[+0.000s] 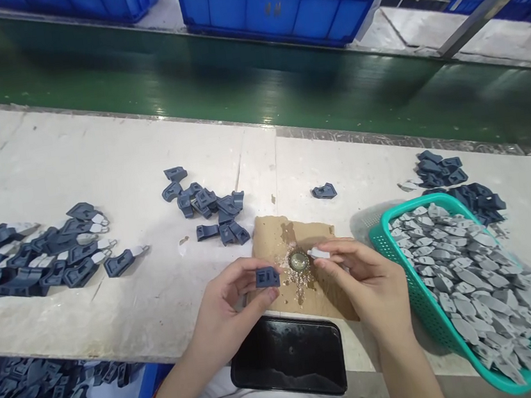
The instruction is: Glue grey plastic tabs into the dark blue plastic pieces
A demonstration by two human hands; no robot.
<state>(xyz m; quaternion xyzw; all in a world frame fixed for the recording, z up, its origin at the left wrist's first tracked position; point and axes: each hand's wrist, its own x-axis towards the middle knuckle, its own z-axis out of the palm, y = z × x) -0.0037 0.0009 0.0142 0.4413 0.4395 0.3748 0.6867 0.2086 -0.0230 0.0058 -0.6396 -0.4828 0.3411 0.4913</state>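
My left hand (232,303) pinches a small dark blue plastic part (267,277) between thumb and fingers, just above the white table. My right hand (367,277) holds a small pale grey metal piece (319,254) at its fingertips, close to a round bottle cap (298,261) with shiny liquid in it. The cap rests on a stained scrap of cardboard (274,236) between my hands. The two hands are a short distance apart.
A teal basket (402,285) of grey metal pieces sits at the right. Piles of blue parts lie at the left (40,256), centre (209,209) and right (457,182). A black phone (287,356) lies at the table's near edge. Green conveyor belt (232,87) and blue crates (280,0) behind.
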